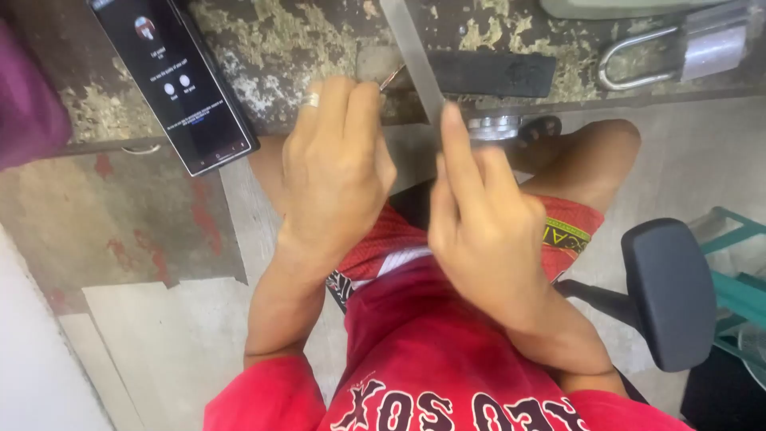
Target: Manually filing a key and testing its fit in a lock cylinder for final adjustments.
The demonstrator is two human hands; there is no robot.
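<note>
We note both hands working at the counter (pixel 319 56) edge above the lap, bare floor to either side. Left hand (pixel 335 172), ringed, has its grip pinched on a thin copper wire (pixel 392 77). Right hand (pixel 483 231) extends a forefinger along a flat metal bar (pixel 411 56); its grip we cannot tell. Beyond lie a smartphone (pixel 179 80) and padlock (pixel 686 48).

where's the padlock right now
In the head view the silver padlock lies at the top right on the worn workbench, right of the black block and beyond the right hand.
</note>
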